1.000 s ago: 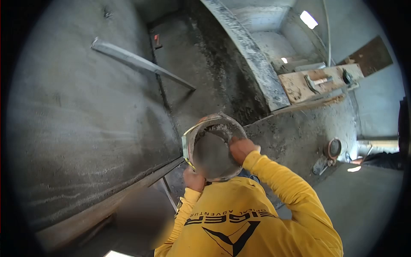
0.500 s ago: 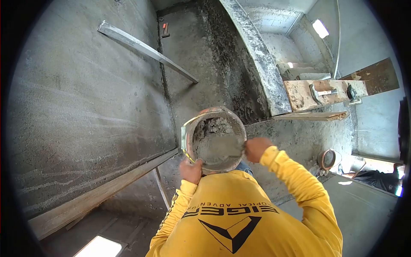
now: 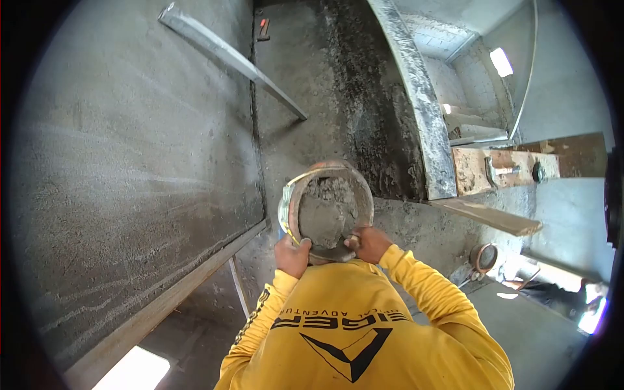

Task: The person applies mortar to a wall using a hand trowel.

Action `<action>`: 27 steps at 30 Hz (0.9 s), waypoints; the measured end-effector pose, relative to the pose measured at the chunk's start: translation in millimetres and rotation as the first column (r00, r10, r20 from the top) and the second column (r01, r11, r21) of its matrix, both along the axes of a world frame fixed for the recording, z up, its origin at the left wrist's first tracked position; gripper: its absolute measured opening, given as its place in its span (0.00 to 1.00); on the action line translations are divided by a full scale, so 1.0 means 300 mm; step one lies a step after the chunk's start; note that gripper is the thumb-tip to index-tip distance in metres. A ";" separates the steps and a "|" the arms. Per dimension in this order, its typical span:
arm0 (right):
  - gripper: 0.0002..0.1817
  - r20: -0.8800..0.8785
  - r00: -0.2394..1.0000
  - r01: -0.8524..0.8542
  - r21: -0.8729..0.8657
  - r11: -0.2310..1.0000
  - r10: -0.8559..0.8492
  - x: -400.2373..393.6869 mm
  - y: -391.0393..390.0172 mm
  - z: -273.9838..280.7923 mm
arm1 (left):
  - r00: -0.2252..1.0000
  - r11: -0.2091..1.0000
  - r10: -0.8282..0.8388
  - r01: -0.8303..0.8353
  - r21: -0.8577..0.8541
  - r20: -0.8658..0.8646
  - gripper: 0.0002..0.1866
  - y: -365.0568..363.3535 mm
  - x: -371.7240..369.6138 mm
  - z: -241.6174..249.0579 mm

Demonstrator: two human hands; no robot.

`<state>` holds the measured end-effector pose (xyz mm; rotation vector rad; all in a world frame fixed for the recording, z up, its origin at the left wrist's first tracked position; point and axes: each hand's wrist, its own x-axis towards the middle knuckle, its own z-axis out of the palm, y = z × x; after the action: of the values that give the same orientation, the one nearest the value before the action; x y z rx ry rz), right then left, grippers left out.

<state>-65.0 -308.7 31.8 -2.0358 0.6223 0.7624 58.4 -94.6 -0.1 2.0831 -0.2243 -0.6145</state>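
A round mortar-stained bucket (image 3: 368,201) is in front of my chest, its opening facing up toward me. Wet grey cement mortar (image 3: 333,190) lies inside, lumpy at the far side and smoother nearer me. My left hand (image 3: 292,255) is closed on the near-left rim, thumb over the edge. At the near-right rim, my right hand (image 3: 368,244) is closed around what looks like a trowel's short handle. The trowel's blade (image 3: 323,221) seems to lie in the bucket, coated with mortar and hard to tell from it.
To the left rises a plastered wall with a metal straightedge (image 3: 240,62) leaning on it and a wooden plank (image 3: 162,292) along its foot. A hammer (image 3: 499,171) rests on a board (image 3: 468,172) at right. Another bucket (image 3: 484,258) stands farther right, near a person (image 3: 552,299).
My right hand has moved left and nearer to me, from the bucket's right side to its near-right rim. My left hand keeps its grip on the rim. The view has shifted slightly.
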 end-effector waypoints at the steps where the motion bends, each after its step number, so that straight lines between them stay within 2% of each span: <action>1: 0.26 -0.035 0.999 0.015 0.011 1.000 -0.015 0.029 -0.027 0.051 | 0.999 1.000 0.022 -0.023 -0.010 -0.030 0.14 -0.009 0.022 0.033; 3: 0.27 0.085 0.996 0.008 -0.086 0.996 0.000 0.027 -0.046 0.074 | 0.995 0.997 0.062 -0.065 -0.041 -0.081 0.13 -0.029 0.070 0.083; 4: 0.27 0.168 0.986 0.032 -0.118 0.992 -0.011 0.025 -0.048 0.084 | 0.989 0.993 0.090 -0.098 -0.067 -0.118 0.12 -0.014 0.080 0.039; 6: 0.25 0.339 0.940 0.118 -0.195 0.974 -0.046 0.026 -0.034 0.050 | 0.990 0.993 0.097 -0.103 -0.049 -0.104 0.12 -0.031 0.133 0.059; 9: 0.22 0.086 0.996 0.052 -0.290 0.956 -0.028 0.101 -0.057 -0.023 | 0.994 0.996 0.083 -0.084 -0.020 -0.067 0.12 -0.031 0.162 0.019; 14: 0.19 0.103 0.987 0.148 -0.288 0.946 -0.123 0.077 -0.084 0.074 | 0.989 0.983 0.125 -0.135 -0.127 -0.082 0.13 -0.055 0.234 0.003; 17: 0.19 0.266 0.960 0.191 -0.385 0.903 -0.089 0.128 -0.107 0.108 | 0.993 0.993 0.092 -0.097 -0.068 -0.073 0.13 -0.059 0.269 -0.008; 19: 0.21 0.283 0.955 0.209 -0.408 0.888 -0.095 0.212 -0.119 0.126 | 0.996 0.993 0.071 -0.075 -0.091 -0.047 0.13 -0.046 0.287 -0.038; 21: 0.23 0.361 0.928 0.243 -0.395 0.886 -0.094 0.301 -0.123 0.115 | 0.995 0.998 0.042 -0.046 -0.043 -0.090 0.13 -0.026 0.309 -0.015; 22: 0.23 0.391 0.917 0.227 -0.356 0.907 -0.076 0.348 -0.123 0.113 | 0.990 0.997 0.055 -0.062 -0.055 -0.127 0.13 -0.002 0.306 -0.060; 25: 0.22 0.622 0.783 0.164 -0.207 0.965 0.000 0.504 -0.114 0.091 | 0.991 0.987 0.070 -0.085 -0.134 -0.113 0.14 0.021 0.324 -0.039; 27: 0.18 0.379 0.895 0.205 0.120 0.971 -0.235 0.623 -0.131 0.171 | 0.984 0.987 0.078 -0.099 -0.128 -0.163 0.15 0.030 0.343 -0.008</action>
<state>121.9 -348.0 83.0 -1.9301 0.5673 0.2291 161.4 -85.7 -2.7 1.8929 -0.0800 -0.6867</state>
